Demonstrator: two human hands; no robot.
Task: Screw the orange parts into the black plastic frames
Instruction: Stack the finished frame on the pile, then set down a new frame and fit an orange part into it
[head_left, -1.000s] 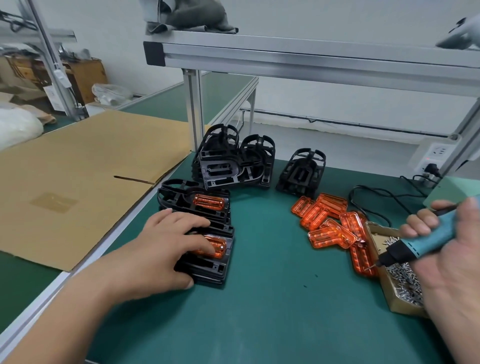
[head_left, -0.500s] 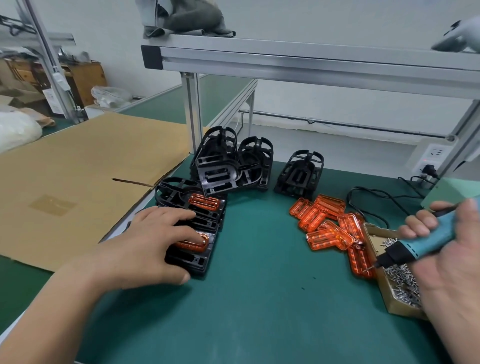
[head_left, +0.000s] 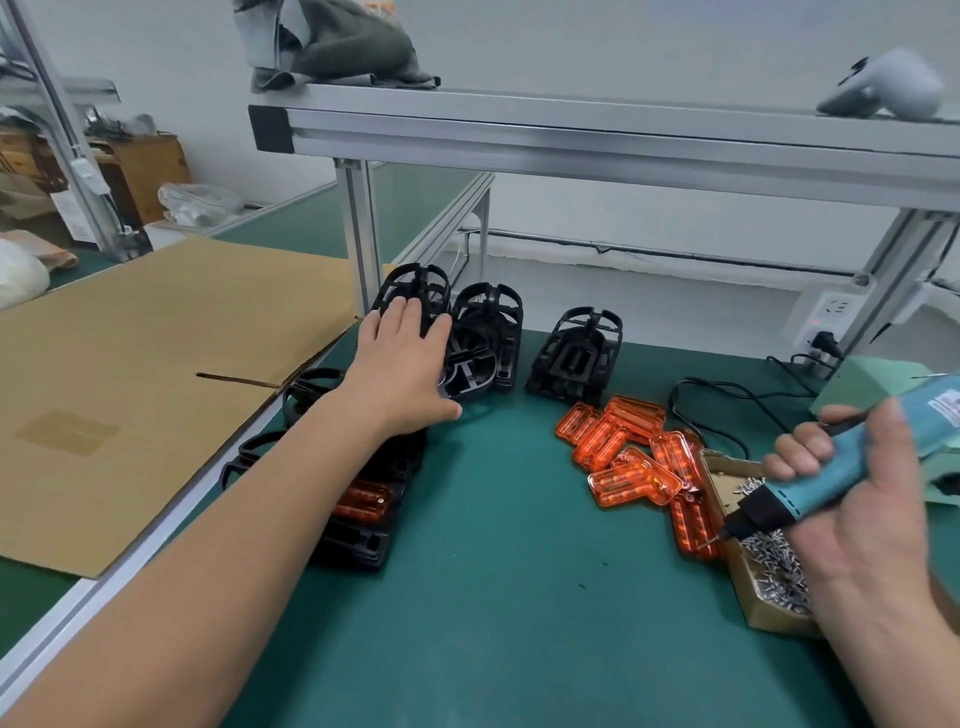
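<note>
Your left hand lay flat over the leaning stack of empty black frames, fingers straight and slightly spread, thumb out to the side. Nothing was pinched. Your right hand wrapped the electric screwdriver, fingers curled tight round its barrel, with the bit poised just above the box of screws. The loose orange parts lay between your two hands, nearest the bit. The finished frames, each with an orange part in it, sat beneath your left forearm, well behind the fingertips.

The likely trouble was at your left fingertips. Those frames stood propped against one another, and their open ribs looked apt to snag. Dragging one out with flat fingers could have toppled its neighbours or brought two along. Your forearm passed low over the finished frames, so a careless pull back might have nudged them toward the table's edge. A dip of the bit could also have scattered screws.
</note>
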